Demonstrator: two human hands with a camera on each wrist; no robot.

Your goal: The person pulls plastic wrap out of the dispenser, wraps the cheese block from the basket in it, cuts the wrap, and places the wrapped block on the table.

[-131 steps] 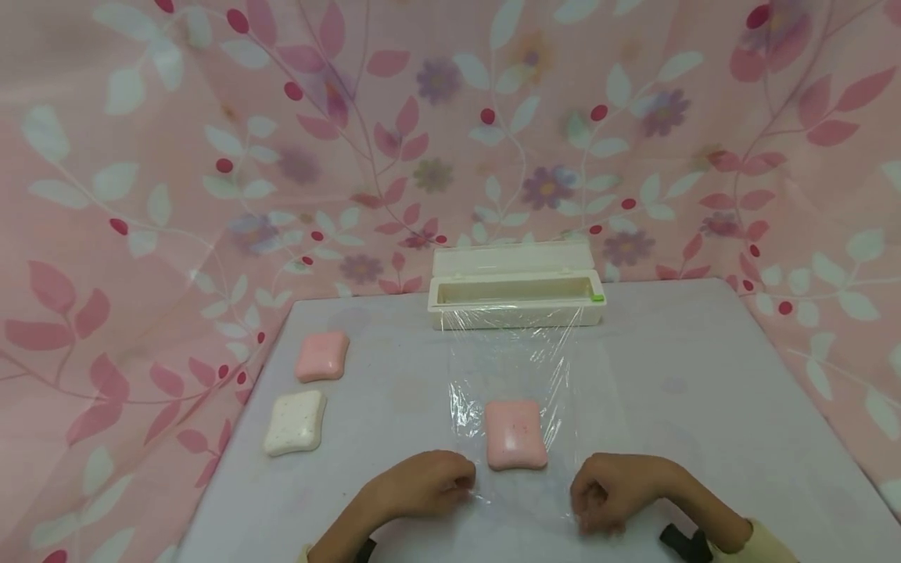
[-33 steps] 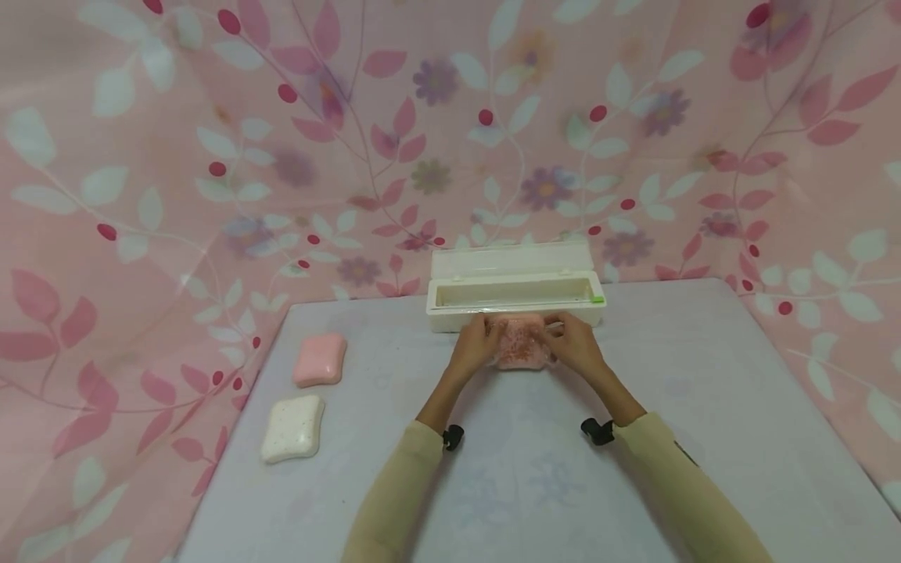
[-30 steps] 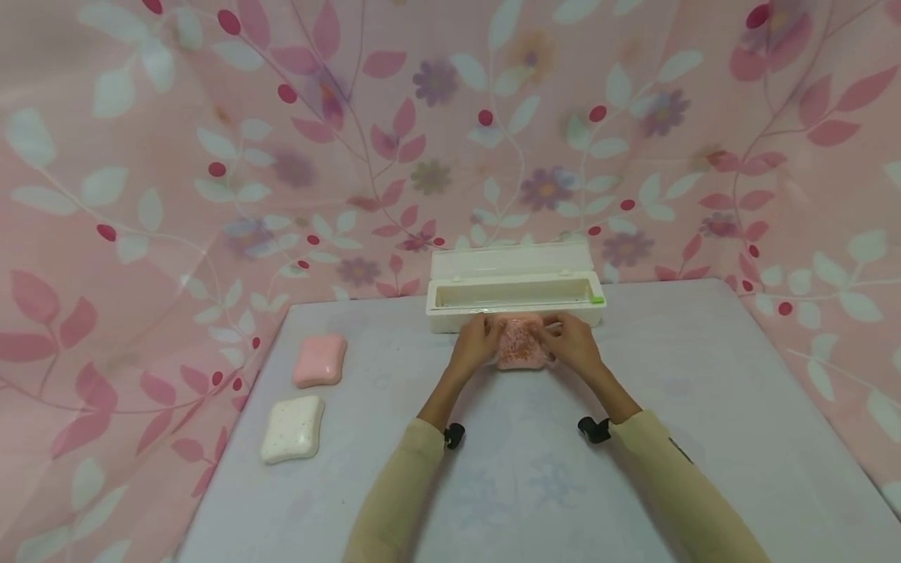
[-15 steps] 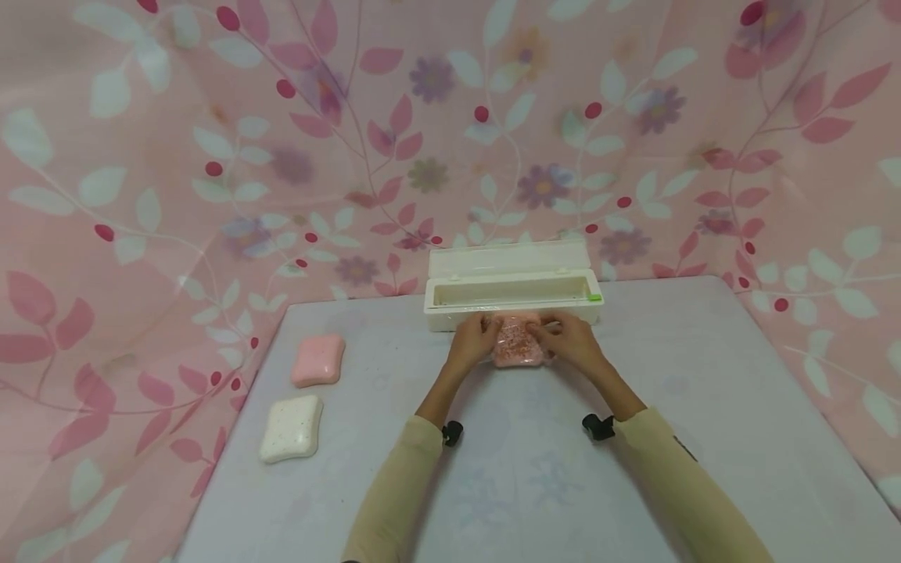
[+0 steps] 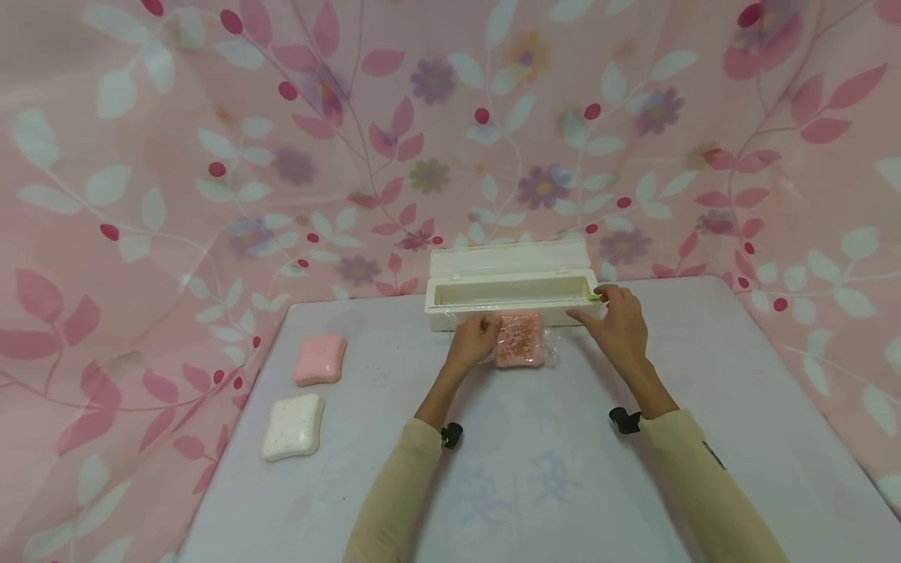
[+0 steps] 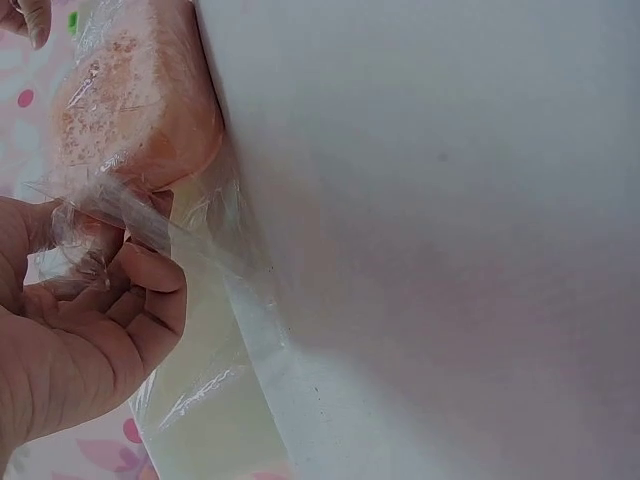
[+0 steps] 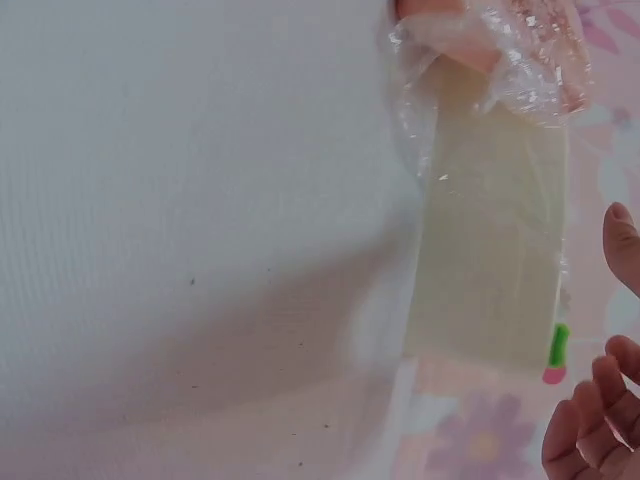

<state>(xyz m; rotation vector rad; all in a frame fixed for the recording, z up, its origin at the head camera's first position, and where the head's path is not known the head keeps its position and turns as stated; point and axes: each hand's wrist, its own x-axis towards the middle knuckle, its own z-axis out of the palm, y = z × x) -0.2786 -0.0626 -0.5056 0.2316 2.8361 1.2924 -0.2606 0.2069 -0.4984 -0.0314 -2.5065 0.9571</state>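
perhaps the crinkled clear plastic film (image 6: 130,207) could rip if the left hand (image 5: 468,342) pinching it tugs, the empty right hand (image 5: 621,324) loosely spread by the small green tab (image 7: 559,345).

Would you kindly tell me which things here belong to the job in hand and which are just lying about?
Seemingly in the job:
wrapped pink soap
clear film, pinched by the left hand
white box
green tab, close to the right hand

Apparently just lying about:
bare pink soap
white soap
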